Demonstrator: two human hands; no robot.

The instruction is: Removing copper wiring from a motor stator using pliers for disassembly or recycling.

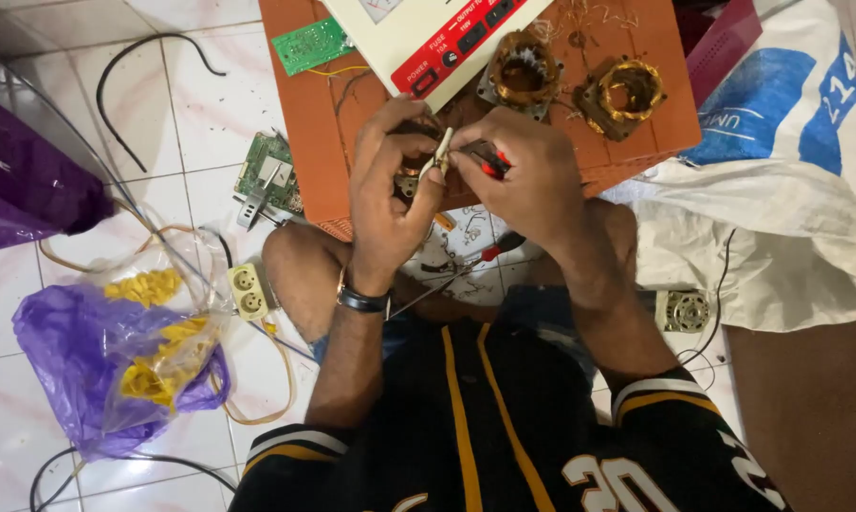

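Observation:
My left hand pinches a small pale strip-shaped part between thumb and fingers, with a small metal component half hidden behind the palm. My right hand grips a red-and-black handled hand tool, its tip against the pale part. Both hands meet above the near edge of an orange board. A black wristband sits on my left wrist. A red-handled screwdriver lies on the tiles between my knees.
Two copper-wound coils and a cream device casing rest on the board. Green circuit boards, a cream double socket, purple plastic bags, black cables and a white sack lie around.

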